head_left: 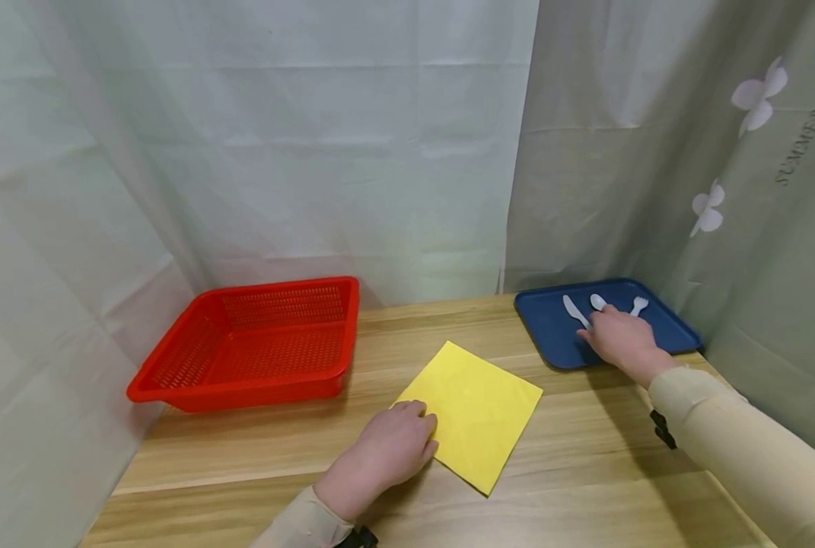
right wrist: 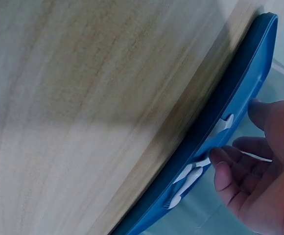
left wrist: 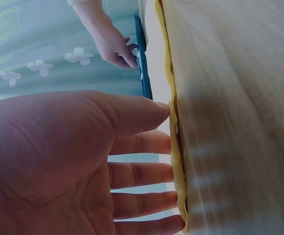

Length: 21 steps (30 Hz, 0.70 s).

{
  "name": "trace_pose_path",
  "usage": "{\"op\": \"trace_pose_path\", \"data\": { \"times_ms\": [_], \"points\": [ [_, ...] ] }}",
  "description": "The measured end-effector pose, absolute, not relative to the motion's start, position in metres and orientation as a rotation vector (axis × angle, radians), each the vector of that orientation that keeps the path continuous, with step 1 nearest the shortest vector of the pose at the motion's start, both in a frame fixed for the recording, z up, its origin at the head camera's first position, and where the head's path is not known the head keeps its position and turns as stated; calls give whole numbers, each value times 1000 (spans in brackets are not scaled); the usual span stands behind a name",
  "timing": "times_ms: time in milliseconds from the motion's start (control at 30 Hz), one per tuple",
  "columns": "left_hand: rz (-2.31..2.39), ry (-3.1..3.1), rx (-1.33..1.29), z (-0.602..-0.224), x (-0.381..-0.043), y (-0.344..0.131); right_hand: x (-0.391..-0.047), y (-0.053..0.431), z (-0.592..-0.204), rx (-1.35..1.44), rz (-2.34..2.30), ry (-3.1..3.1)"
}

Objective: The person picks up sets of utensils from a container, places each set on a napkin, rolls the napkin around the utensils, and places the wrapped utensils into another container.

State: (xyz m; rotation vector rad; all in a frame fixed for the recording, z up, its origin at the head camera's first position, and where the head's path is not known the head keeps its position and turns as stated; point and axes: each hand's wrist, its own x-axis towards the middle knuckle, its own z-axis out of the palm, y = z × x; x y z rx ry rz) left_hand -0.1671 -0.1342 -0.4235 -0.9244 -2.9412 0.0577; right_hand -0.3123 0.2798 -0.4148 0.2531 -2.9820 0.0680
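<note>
A square yellow napkin [head_left: 479,415], folded in layers, lies flat on the wooden table. On its left corner rests my left hand [head_left: 389,445], fingers extended and fingertips along its edge [left wrist: 175,147] in the left wrist view. At the right, a blue tray [head_left: 549,346] bears a white plastic knife [head_left: 574,308], spoon [head_left: 597,301] and fork [head_left: 639,305]. My right hand [head_left: 622,336] is low over these utensils, hiding their lower parts. In the right wrist view its thumb [right wrist: 260,111] stands apart from the loosely bent fingers, whose tips are right by the utensils.
A red perforated plastic basket [head_left: 243,394] stands at the back left of the table [head_left: 243,464]. Pale curtains [head_left: 352,152] hang behind and on both sides, close against the basket and the tray.
</note>
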Motion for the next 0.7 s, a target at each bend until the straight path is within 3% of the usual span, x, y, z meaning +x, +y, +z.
{"op": "trace_pose_path", "data": {
  "times_ms": [700],
  "points": [
    [59, -2961, -923, -422, -166, -133, -322, 285, -416, 273, 96, -3040]
  ]
}}
